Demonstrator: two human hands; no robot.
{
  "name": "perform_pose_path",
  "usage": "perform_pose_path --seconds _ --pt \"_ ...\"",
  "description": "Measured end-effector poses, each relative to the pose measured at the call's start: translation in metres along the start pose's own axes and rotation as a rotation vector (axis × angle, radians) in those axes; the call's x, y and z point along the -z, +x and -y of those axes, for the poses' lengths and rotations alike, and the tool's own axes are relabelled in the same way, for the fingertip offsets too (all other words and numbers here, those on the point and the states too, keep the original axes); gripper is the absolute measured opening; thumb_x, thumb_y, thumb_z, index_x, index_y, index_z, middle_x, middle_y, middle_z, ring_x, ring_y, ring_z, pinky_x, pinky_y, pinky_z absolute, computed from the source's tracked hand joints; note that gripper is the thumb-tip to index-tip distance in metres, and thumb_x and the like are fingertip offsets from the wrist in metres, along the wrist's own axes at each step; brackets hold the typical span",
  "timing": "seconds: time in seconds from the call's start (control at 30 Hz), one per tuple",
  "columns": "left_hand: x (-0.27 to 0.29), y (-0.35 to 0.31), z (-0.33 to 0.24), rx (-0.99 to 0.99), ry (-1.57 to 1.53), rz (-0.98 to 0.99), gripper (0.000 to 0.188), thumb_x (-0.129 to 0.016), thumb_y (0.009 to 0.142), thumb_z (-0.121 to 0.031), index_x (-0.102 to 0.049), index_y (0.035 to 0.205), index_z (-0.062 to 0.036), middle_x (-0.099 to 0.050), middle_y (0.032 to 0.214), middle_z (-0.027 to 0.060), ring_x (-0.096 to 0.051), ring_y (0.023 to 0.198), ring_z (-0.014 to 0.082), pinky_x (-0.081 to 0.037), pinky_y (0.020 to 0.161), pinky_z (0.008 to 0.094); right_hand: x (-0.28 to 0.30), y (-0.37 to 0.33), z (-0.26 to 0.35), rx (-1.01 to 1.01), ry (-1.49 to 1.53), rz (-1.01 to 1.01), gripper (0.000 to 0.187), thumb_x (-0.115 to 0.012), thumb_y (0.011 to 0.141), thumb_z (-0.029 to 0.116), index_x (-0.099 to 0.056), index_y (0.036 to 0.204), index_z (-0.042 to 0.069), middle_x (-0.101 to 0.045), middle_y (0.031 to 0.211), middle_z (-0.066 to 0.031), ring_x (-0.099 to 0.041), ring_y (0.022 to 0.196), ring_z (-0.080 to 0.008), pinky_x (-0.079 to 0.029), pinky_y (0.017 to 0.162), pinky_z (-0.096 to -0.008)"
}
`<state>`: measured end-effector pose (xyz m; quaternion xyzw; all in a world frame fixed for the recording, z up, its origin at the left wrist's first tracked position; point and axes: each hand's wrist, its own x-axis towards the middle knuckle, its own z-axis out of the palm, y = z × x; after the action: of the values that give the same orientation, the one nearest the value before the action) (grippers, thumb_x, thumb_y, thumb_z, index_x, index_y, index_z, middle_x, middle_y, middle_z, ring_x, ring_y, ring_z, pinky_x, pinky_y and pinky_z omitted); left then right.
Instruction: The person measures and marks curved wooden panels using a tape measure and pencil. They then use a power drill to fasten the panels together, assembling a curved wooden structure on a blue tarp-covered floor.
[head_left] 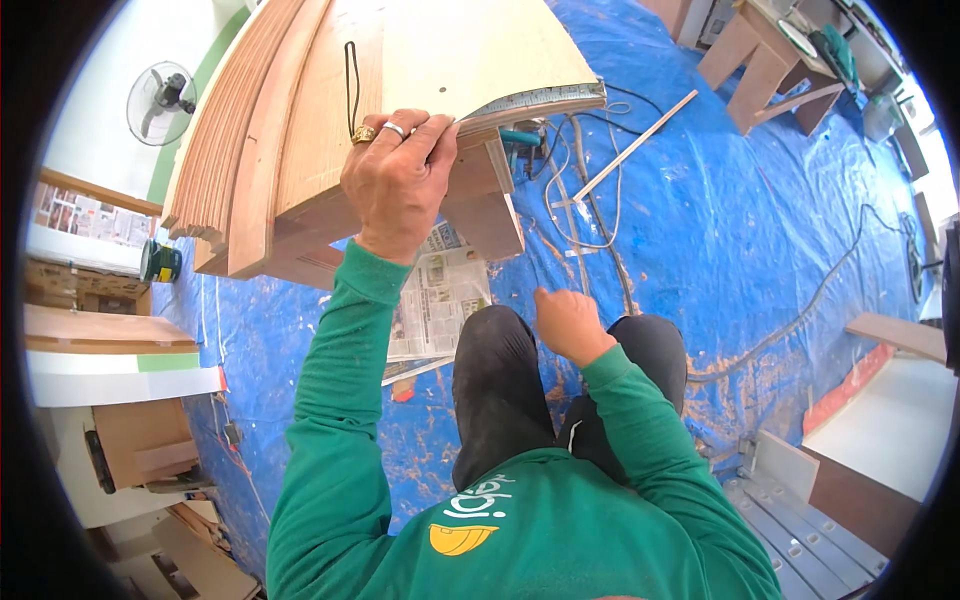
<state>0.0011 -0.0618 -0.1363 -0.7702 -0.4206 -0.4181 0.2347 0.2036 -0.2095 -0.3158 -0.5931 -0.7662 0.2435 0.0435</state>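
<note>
The left hand (400,180), wearing two rings, bunches its fingers at the near edge of a pale plywood sheet (480,50); its thumb is hidden, so whether it pinches the edge or the graduated measuring strip (545,98) beside it cannot be told. The right hand (572,325) is curled into a loose fist above the thighs, and its palm side is out of sight. The far end of the plywood sheet is cut off by the upper rim, and a teal tool (522,140) is half concealed behind the sheet's right corner. Blue tarpaulin (760,250), creased and strewn with brownish debris, covers the floor, with newspaper (440,300) spread below the sheet, a thin wooden stick (636,145) and trailing cables. An electric fan (160,103) stands at the left, a wooden bench (735,60) at the upper right. The plywood sheet is smooth, with one small dark spot and a curved right edge; grooved wooden strips (230,110) line its left, near a black cord loop (348,85).
</note>
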Motion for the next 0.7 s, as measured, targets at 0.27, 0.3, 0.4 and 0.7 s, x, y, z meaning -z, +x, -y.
perform_pose_path --seconds 0.27,0.3,0.4,0.7 --pt "-0.003 -0.001 0.002 0.019 -0.018 -0.013 0.009 -0.089 0.086 -0.019 -0.084 0.094 -0.0148 -0.076 0.094 -0.0021 -0.072 0.090 0.0248 -0.058 0.077 0.0386 -0.038 -0.032 -0.015 -0.165 -0.472 0.521 0.035 -0.061 0.105 0.025 -0.082 0.130 0.015 -0.076 0.138 -0.0129 -0.072 0.129 -0.0359 -0.056 0.096 -0.0594" --pt "-0.003 -0.001 0.003 0.014 -0.017 -0.018 0.009 -0.088 0.086 -0.019 -0.084 0.094 -0.0150 -0.076 0.094 -0.0022 -0.072 0.090 0.0249 -0.058 0.077 0.0386 -0.037 -0.034 -0.014 -0.165 -0.467 0.545 0.036 -0.060 0.106 0.026 -0.082 0.132 0.016 -0.075 0.141 -0.0123 -0.071 0.131 -0.0357 -0.055 0.097 -0.0614" --pt "-0.002 -0.001 0.003 0.035 -0.029 0.002 0.009 -0.088 0.087 -0.020 -0.084 0.094 -0.0157 -0.077 0.095 -0.0025 -0.072 0.091 0.0251 -0.059 0.078 0.0387 -0.037 -0.034 -0.015 -0.192 -0.442 0.598 0.035 -0.060 0.106 0.027 -0.082 0.132 0.017 -0.075 0.143 -0.0110 -0.071 0.130 -0.0364 -0.053 0.099 -0.0646" --pt "0.002 0.000 0.001 0.038 -0.021 0.003 0.009 -0.088 0.088 -0.018 -0.085 0.096 -0.0143 -0.077 0.096 -0.0022 -0.072 0.087 0.0253 -0.060 0.082 0.0385 -0.044 -0.038 -0.008 -0.031 -0.237 0.566 0.035 -0.069 0.099 0.031 -0.081 0.122 0.007 -0.081 0.117 -0.0204 -0.079 0.111 -0.0401 -0.063 0.088 -0.0502"
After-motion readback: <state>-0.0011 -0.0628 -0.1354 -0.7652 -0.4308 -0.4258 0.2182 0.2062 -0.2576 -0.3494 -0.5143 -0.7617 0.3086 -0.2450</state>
